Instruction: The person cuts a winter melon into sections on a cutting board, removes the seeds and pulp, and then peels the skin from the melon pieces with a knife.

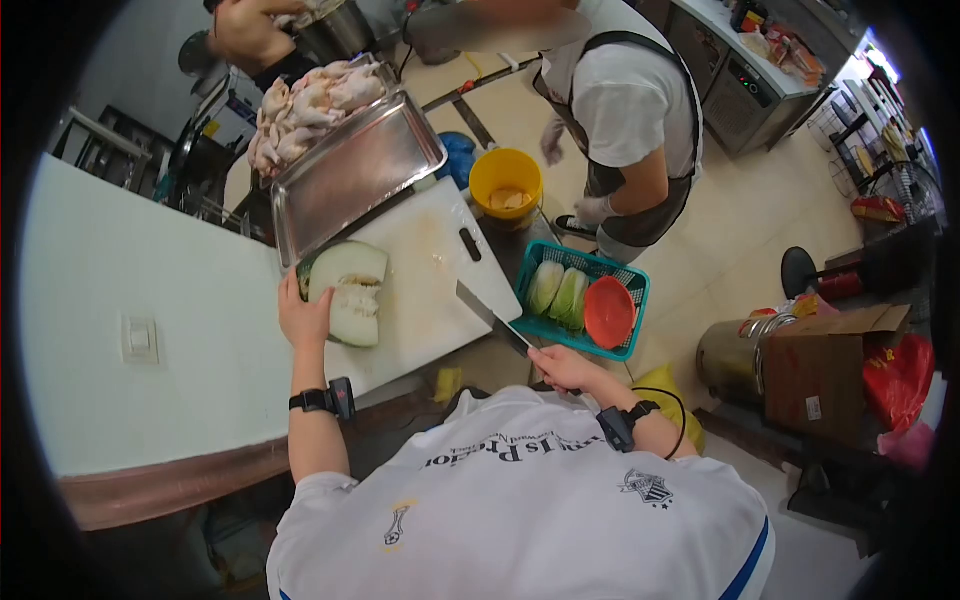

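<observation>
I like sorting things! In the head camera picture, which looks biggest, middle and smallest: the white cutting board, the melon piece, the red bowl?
1. White cutting board
2. Melon piece, under the left hand
3. Red bowl in the teal basket

The bowl sits lower, farther from the camera, so its true size is less sure.

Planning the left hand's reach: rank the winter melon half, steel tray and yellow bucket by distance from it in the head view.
From the left hand:
1. Winter melon half, touching, on the cutting board.
2. Steel tray, behind the board.
3. Yellow bucket, on the floor beyond.
</observation>
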The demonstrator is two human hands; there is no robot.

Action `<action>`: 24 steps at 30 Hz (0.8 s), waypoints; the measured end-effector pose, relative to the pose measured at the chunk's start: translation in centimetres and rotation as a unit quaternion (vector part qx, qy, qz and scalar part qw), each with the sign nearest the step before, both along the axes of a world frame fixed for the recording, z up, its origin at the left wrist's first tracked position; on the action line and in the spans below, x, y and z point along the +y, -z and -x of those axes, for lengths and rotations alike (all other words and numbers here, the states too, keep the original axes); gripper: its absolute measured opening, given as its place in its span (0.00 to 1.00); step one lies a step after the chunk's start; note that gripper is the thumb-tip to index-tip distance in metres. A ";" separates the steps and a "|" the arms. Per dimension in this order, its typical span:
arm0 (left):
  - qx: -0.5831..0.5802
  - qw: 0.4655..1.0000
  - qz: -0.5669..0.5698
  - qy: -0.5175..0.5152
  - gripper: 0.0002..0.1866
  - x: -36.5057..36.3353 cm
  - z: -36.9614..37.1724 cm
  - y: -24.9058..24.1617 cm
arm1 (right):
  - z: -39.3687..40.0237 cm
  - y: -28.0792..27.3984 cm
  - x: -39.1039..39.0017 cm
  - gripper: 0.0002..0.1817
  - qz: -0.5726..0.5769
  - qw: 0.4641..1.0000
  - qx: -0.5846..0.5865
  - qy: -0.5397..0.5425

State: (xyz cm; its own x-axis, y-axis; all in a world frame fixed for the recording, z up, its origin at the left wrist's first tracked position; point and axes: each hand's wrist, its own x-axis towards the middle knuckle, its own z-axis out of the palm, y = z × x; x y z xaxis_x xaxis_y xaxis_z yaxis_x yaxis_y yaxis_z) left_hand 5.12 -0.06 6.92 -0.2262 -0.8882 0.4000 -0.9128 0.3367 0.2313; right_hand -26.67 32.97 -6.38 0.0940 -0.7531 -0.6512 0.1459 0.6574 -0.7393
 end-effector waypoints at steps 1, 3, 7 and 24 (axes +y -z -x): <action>0.005 1.000 0.007 0.008 0.43 -0.1 -0.1 0.1 | 0.1 -0.4 -0.1 0.30 0.000 1.000 0.008 -0.011; 0.000 0.999 0.008 0.031 0.43 -0.2 -0.6 0.1 | 0.2 -0.7 0.1 0.30 0.007 1.000 0.028 -0.006; 0.007 0.997 0.021 0.070 0.42 -0.5 -1.1 0.0 | 0.4 -0.1 0.8 0.30 0.013 0.999 0.030 -0.006; 0.055 0.992 0.032 0.113 0.39 -1.5 -4.0 1.1 | 0.0 -0.4 1.5 0.30 -0.044 0.999 0.004 0.019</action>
